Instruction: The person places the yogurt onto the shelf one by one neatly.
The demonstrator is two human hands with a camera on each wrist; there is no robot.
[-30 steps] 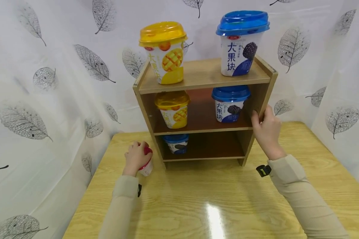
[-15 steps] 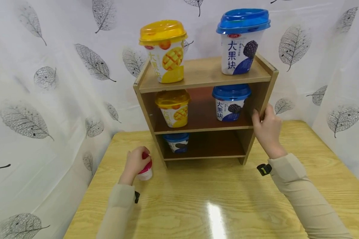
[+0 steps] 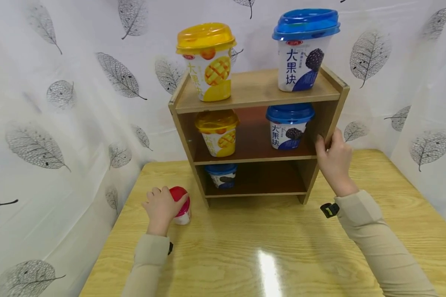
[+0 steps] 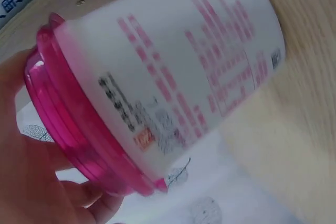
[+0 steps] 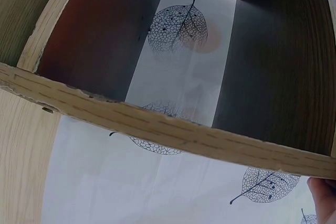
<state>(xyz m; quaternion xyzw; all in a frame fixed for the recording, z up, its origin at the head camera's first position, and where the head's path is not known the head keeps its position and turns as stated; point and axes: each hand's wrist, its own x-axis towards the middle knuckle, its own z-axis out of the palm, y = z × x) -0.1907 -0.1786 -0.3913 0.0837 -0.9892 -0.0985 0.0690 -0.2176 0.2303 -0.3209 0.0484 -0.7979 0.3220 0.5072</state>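
Note:
In the head view my left hand is at a white yogurt cup with a pink lid, left of the shelf. The cup stands on the table. My thumb lies across the lid while the other fingers spread loosely at its left side. Close up in the left wrist view, the white yogurt cup shows its pink print, and a gap shows between palm and lid. My right hand grips the right side panel of the small wooden shelf; only part of that hand shows in the right wrist view.
Yellow-lidded mango cups stand at the left of the top and middle boards. Blue-lidded blackberry cups stand at their right. Another blue-lidded cup sits low at the left. A leaf-patterned sheet hangs around the wooden table.
The pink-lidded yogurt cup has shifted slightly nearer on the table. My left hand's fingers have loosened from around its lid and spread leftward. My right hand keeps its grip on the shelf.

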